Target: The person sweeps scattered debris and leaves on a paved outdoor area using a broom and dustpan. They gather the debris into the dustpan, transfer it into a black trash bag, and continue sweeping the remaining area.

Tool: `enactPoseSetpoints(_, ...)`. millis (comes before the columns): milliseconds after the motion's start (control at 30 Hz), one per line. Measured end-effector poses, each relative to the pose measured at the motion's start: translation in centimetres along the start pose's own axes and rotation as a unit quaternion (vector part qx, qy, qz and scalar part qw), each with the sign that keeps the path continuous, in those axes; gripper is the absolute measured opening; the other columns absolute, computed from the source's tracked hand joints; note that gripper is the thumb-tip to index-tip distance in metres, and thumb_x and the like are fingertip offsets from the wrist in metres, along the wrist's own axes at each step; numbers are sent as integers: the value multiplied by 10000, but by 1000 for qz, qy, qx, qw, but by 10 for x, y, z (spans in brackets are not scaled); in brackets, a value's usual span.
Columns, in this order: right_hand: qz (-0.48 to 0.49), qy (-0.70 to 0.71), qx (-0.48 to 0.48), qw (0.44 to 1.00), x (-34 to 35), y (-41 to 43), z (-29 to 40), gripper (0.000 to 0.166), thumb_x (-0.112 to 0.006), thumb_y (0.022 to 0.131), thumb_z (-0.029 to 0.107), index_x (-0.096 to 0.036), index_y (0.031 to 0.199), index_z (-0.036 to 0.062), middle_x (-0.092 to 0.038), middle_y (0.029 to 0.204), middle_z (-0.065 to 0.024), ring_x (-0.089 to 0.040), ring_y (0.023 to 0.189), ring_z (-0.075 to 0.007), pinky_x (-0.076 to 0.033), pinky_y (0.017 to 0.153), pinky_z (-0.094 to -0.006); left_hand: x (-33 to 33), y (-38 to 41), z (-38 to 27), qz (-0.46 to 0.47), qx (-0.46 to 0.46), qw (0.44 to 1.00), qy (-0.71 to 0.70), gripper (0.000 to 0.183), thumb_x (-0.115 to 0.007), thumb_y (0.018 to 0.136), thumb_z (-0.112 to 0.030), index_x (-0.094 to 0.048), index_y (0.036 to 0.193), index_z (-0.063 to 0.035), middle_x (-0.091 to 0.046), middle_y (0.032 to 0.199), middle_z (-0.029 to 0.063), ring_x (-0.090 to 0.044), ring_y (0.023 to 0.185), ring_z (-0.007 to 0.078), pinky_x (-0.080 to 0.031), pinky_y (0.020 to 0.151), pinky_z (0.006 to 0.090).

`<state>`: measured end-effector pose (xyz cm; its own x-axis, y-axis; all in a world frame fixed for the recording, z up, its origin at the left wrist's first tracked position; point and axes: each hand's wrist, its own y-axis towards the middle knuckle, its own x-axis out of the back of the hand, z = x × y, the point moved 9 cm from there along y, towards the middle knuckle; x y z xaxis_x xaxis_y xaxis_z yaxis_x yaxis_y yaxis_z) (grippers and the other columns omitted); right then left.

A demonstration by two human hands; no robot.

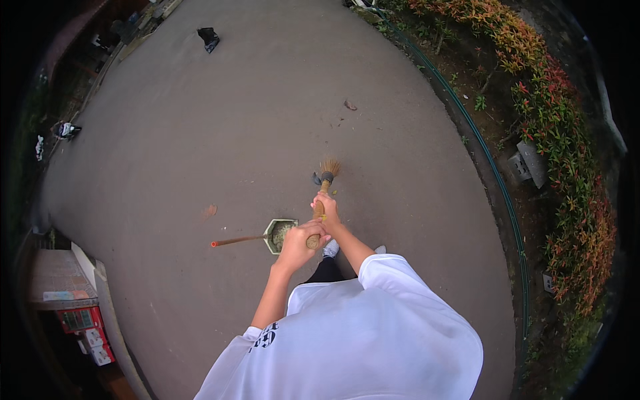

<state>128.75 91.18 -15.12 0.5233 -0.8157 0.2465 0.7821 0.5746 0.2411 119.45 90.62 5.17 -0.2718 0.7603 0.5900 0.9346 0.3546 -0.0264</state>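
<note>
Both my hands hold a stick broom (325,186), one above the other on its thick handle. My left hand (301,241) wraps the handle near its top end, closest to me. Farther down the handle, my right hand (327,209) grips it. The broom's bristles touch or hover just over the grey pavement, with a dark leaf (316,178) at their left side. A pale green dustpan (270,235) lies left of my hands with debris inside, its long brown handle (240,241) pointing left. A small yellow leaf (334,192) rests right of the broom.
A brown leaf (211,210) lies left, another (350,105) ahead. A black plastic bag (208,39) is at the far left. A green hose (477,137) follows the right edge beside leafy shrubs (570,135). Far left is a motorcycle (66,130); a low wall (107,295) stands lower left.
</note>
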Motion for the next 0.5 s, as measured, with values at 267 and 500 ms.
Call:
enactPoseSetpoints(267,169,-82,31,982,-27,-47,48,147,-691,671,83,-565,715,20,-608,752,-154,-613,787,-344,-479,714,-401,50,-81,9,-139,68,985,-71,135,-682,768,-145,-642,755,-17,-668,795,92,-636,782,250,-487,737,342)
enactPoseSetpoints(500,341,-207,-67,914,-8,-125,-20,336,-568,848,324,-634,777,2,-623,764,-228,-612,766,-414,-473,657,-468,-29,-94,68,-55,167,981,-85,244,-692,768,-288,-670,766,-45,-675,767,92,-639,711,228,-488,682,313)
